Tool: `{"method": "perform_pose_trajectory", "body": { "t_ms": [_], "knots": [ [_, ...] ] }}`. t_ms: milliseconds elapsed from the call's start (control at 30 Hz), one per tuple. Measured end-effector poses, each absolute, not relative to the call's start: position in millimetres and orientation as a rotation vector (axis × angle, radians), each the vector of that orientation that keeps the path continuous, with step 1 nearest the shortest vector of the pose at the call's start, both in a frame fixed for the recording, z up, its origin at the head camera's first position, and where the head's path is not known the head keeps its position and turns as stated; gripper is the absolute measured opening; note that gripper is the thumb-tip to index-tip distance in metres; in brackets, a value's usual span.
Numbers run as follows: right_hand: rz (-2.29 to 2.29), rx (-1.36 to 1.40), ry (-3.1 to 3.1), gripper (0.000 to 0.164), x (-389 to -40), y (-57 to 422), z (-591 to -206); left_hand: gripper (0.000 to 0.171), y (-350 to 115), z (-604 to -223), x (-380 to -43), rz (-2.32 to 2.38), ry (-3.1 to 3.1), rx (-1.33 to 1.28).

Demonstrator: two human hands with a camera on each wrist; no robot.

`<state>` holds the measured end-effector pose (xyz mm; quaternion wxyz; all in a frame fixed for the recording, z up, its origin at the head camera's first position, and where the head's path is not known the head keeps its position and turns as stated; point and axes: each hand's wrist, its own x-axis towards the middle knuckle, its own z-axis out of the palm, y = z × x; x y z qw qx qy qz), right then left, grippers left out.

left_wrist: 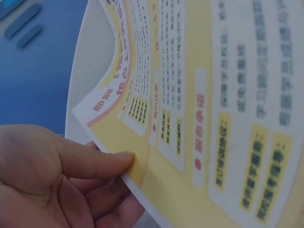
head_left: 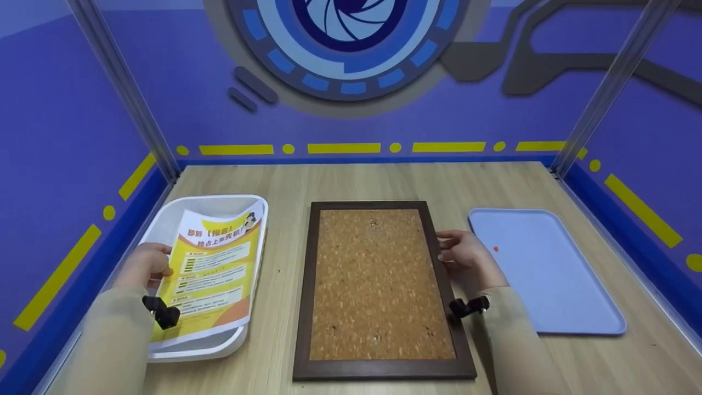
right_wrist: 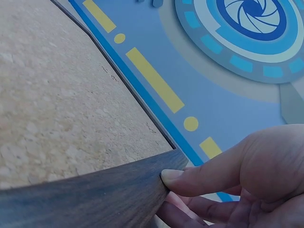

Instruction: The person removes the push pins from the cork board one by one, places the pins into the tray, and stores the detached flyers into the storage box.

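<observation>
My left hand (head_left: 143, 265) pinches the left edge of a yellow and white printed flyer (head_left: 214, 274), thumb on top and fingers beneath. The flyer bows slightly and lies over a white plastic tray (head_left: 241, 343) at the left. My right hand (head_left: 466, 255) grips the right side of a cork board (head_left: 378, 285) with a dark brown frame (head_left: 384, 370). In the right wrist view, the thumb (right_wrist: 173, 175) presses the frame's edge and the other fingers curl under it. Small dark marks show near the board's top and bottom.
A light blue tray (head_left: 554, 274) lies to the right, partly behind my right forearm, with a small orange-red dot (head_left: 496, 249) on it. Purple-blue panels (head_left: 351, 131) wall the wooden table (head_left: 285, 230) at the back and both sides.
</observation>
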<state>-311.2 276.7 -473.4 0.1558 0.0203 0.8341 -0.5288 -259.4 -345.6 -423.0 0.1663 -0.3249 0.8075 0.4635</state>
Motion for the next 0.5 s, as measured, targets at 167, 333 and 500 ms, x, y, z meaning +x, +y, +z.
{"method": "perform_pose_trajectory", "body": {
  "t_ms": [167,333,500],
  "knots": [
    [-1.514,0.069,2.391,0.061,-310.7,276.8,-472.5,0.057,-346.3,-428.7,-262.3,1.275,2.346,-0.864],
    [-1.529,0.073,2.385,0.062,-309.9,276.0,-472.8,0.046,-349.1,-426.8,-264.5,1.076,2.528,-0.701],
    [-1.520,0.086,2.389,0.063,-310.4,275.8,-473.1,0.043,-346.2,-422.1,-259.7,0.993,2.599,-0.714]
  ]
}}
